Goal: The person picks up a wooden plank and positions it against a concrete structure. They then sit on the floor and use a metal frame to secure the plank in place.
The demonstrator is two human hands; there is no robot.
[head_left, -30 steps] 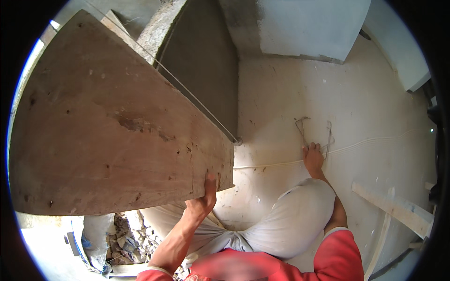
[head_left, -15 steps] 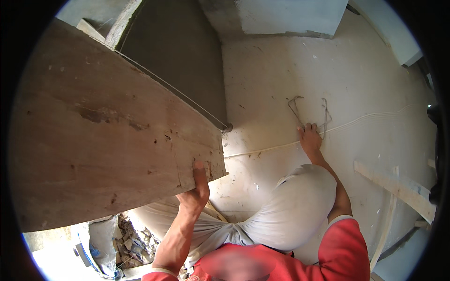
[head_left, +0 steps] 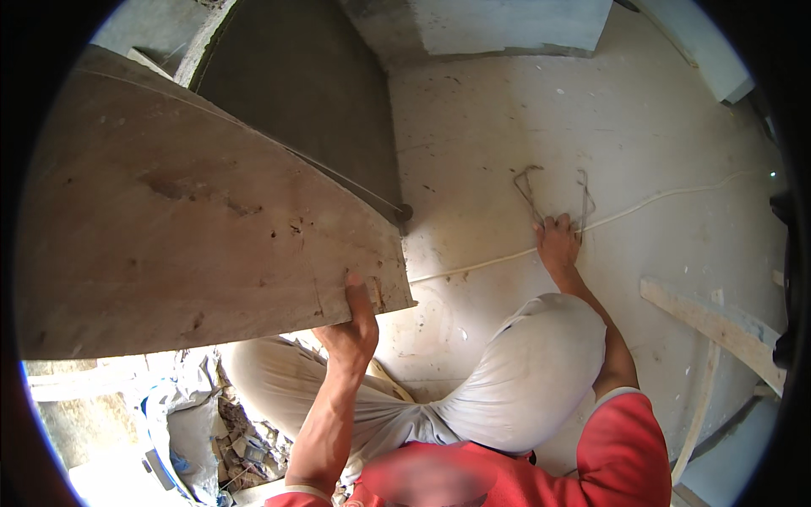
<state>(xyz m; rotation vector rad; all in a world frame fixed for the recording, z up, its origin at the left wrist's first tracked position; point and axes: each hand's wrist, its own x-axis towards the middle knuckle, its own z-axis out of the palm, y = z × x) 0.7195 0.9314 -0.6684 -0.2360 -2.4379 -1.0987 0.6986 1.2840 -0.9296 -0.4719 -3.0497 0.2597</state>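
My left hand (head_left: 348,331) grips the lower right corner of a large, worn wooden board (head_left: 169,245), its thumb on the face and its fingers hidden behind the edge. This board is raised and tilted across the left side. Farther right, my right hand (head_left: 557,243) rests low at the floor, with its fingers slightly apart. Two thin bent metal rods (head_left: 526,193) lie beside its fingers, one on each side; no firm grip on them shows. A pale cable (head_left: 659,200) runs across the floor and passes at this hand.
A dark grey wall (head_left: 312,93) stands behind the board, with a taut string (head_left: 363,193) near its edge. Rubble (head_left: 249,444) and a torn sack (head_left: 193,439) lie at lower left. Wooden planks (head_left: 710,325) are at right; my bent knees fill the lower middle.
The board's left end and lower edge have risen, showing more of the floor and sack beneath. My left hand stays on its corner. My right hand keeps its place beside the rods.
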